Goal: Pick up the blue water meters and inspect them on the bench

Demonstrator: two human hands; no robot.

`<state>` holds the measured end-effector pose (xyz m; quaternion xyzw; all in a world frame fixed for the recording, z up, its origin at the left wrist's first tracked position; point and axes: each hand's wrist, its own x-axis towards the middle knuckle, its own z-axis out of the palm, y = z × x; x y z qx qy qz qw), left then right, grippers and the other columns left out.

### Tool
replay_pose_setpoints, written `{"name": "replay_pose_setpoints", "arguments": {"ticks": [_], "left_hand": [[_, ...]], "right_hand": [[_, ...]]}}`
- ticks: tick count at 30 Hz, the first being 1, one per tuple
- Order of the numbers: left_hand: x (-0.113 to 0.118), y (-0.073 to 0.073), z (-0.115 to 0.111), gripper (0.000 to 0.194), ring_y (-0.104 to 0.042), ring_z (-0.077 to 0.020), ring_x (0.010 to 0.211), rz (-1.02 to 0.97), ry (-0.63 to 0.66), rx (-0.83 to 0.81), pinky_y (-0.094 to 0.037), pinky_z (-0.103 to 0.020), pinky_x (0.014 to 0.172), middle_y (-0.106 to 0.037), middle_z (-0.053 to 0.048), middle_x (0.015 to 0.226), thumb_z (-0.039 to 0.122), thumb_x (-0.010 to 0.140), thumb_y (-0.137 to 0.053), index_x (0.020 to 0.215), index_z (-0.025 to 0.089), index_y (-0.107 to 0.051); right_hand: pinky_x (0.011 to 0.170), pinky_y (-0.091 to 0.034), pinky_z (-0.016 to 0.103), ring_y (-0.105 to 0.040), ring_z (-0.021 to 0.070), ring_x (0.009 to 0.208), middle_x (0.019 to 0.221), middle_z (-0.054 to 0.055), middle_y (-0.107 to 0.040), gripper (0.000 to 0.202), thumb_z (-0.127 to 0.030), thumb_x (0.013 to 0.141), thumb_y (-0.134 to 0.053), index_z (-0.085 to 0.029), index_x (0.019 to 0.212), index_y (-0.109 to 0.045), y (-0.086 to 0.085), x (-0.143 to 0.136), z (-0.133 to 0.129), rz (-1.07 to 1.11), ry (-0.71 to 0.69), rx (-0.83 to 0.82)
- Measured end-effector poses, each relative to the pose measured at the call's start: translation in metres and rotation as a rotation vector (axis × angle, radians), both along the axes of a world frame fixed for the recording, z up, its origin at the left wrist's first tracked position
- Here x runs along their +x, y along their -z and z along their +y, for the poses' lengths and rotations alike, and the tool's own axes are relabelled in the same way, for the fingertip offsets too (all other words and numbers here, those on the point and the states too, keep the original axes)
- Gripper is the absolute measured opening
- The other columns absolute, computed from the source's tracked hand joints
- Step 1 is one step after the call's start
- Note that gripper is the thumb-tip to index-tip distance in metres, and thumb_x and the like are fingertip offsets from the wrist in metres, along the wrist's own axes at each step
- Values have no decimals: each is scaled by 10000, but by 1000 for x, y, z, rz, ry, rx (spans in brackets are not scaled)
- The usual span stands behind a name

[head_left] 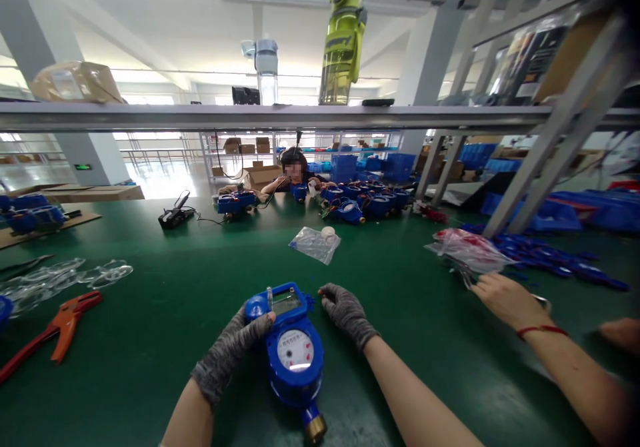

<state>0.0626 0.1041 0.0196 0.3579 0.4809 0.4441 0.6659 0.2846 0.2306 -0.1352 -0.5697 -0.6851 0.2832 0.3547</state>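
A green surface [200, 254] spreads across the lower view, with a long shelf [200, 119] crossing above it and a lime-green bottle [344, 50] standing on the shelf. At the surface's far side sits another person, beside a cluster of blue meters [377, 202]. A heap of small blue parts [555, 257] lies to the right.

One blue meter [295, 370] lies face up on the near middle of the surface, its window at the far end, its round dial [296, 350] nearer and its brass end [316, 427] pointing toward the wearer. The left hand [233, 344], in a grey fingerless glove, has its fingers clamped on the meter's left side, thumb over the top. The right hand [347, 314], gloved alike, is half curled just beside the meter's upper right edge; whether its fingertips meet cannot be told.

Farther right, a co-worker's hand [510, 298] reaches beside a bag with red contents [467, 250]. At left lie an orange-handled cutter [70, 320] and some clear rings [107, 274]. Beyond the meter rests a clear bag [313, 246], then a small white cap [328, 232] at its edge.
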Motion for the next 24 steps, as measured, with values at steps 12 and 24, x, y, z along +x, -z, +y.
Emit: {"name": "replay_pose_setpoints", "arguments": {"ticks": [12, 24], "left_hand": [[-2, 8, 4, 718, -501, -310, 1149, -6, 34, 81, -452, -441, 964, -453, -192, 1308, 266, 786, -666, 1381, 101, -299], [-3, 13, 3, 725, -532, -245, 1124, 12, 33, 184, -431, -406, 1000, -502, -123, 1277, 227, 828, -621, 1417, 201, -198]], "right_hand": [[733, -345, 247, -500, 152, 825, 900, 42, -584, 196, -228, 808, -472, -178, 894, -641, -4, -11, 1, -235, 34, 133], [667, -320, 238, -506, 140, 769, 851, 27, -590, 174, -246, 799, -493, -189, 885, -632, 2, 9, 3, -288, 134, 146]]}}
